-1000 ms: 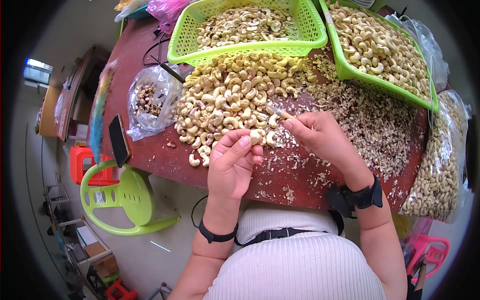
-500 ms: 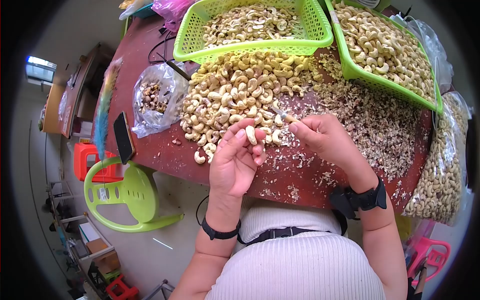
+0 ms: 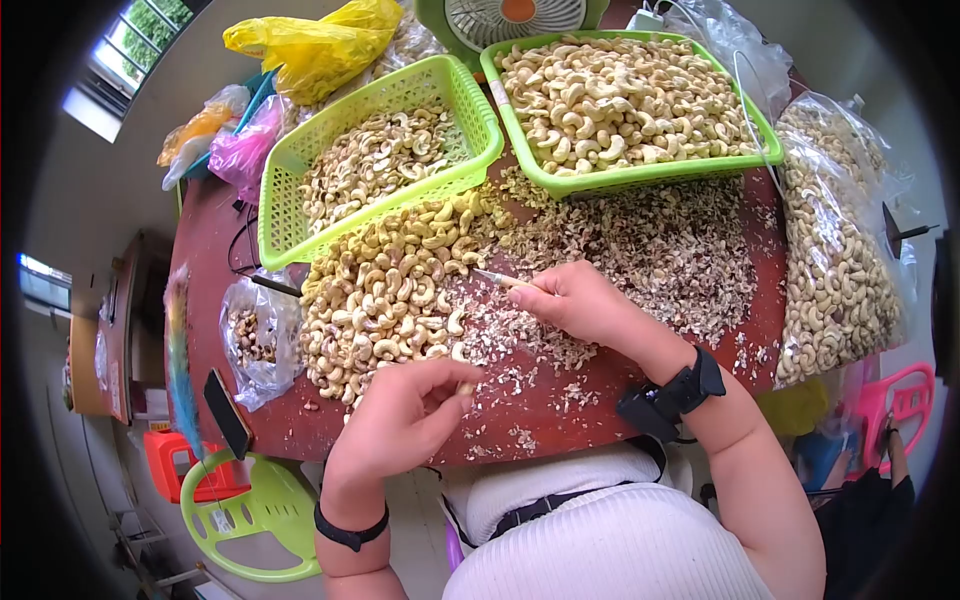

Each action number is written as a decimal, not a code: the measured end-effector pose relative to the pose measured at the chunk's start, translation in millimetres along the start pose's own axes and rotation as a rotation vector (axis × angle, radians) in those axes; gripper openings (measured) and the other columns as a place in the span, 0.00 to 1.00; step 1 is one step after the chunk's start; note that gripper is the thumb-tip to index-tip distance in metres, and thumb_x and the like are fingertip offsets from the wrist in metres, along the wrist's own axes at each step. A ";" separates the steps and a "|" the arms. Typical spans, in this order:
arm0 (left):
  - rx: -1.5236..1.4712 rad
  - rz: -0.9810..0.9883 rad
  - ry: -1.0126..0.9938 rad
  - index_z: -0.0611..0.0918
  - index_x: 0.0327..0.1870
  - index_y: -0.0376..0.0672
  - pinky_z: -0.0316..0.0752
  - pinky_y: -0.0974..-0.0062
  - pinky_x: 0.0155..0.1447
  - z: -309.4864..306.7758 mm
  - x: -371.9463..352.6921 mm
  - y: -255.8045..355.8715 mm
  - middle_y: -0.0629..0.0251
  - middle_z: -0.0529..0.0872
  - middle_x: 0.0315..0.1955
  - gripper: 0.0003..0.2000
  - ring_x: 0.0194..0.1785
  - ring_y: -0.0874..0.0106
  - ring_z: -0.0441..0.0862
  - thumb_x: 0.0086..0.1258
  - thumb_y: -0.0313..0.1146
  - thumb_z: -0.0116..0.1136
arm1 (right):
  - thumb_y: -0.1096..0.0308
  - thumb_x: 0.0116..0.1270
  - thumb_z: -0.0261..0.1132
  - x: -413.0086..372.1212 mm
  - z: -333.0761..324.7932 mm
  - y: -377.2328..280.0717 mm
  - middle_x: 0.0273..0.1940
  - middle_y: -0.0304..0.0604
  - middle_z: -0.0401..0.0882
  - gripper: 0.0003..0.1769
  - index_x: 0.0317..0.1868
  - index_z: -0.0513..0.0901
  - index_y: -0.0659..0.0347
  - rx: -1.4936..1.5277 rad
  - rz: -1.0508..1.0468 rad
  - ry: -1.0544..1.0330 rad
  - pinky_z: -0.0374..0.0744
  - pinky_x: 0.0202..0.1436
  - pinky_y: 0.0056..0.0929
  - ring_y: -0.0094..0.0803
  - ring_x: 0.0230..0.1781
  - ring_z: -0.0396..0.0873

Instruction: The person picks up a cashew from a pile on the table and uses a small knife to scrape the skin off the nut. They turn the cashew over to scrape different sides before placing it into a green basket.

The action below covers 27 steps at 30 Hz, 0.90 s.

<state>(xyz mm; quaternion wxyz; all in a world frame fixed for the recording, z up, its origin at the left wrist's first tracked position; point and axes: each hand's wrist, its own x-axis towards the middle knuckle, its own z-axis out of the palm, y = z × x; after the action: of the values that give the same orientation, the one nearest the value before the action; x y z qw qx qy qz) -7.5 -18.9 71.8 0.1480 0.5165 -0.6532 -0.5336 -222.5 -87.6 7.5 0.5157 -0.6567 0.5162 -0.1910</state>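
My left hand (image 3: pixel 405 415) is palm down over the table's near edge, its thumb and fingertips pinched on a cashew (image 3: pixel 466 389) that is mostly hidden. My right hand (image 3: pixel 572 303) grips a small knife (image 3: pixel 500 279) by its light handle, the blade pointing left toward the pile. A heap of cashews (image 3: pixel 385 300) lies on the table just beyond my left hand. Peeled skin flakes (image 3: pixel 660 250) are spread around and beyond my right hand.
Two green baskets, one at the left (image 3: pixel 380 210) and one at the right (image 3: pixel 650 170), hold cashews. A clear bag of cashews (image 3: pixel 840 260) stands at the right. A small bag (image 3: pixel 262 340), a phone (image 3: pixel 228 414) and a fan (image 3: pixel 515 18) are around the red table (image 3: pixel 220 250).
The view has swung right and up, showing the fan and yellow bag. My left hand has turned from palm up to palm down, hiding most of the cashew. The knife remains in my right hand.
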 end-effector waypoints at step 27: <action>0.713 0.400 0.640 0.80 0.32 0.38 0.72 0.75 0.30 18.6 65.2 -47.2 0.61 0.78 0.23 0.06 0.24 0.68 0.76 0.52 0.24 0.59 | 0.55 0.60 0.58 4.3 14.9 4.2 0.12 0.32 0.64 0.22 0.17 0.74 0.65 0.064 -0.066 0.012 0.61 0.17 0.23 0.17 0.14 0.59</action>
<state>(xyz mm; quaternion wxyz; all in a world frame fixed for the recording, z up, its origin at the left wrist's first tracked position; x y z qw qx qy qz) -24.5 -58.2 1.1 0.2544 0.5370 -0.8025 -0.0547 -211.2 -84.0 -3.3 0.5266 -0.6554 0.4910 -0.2283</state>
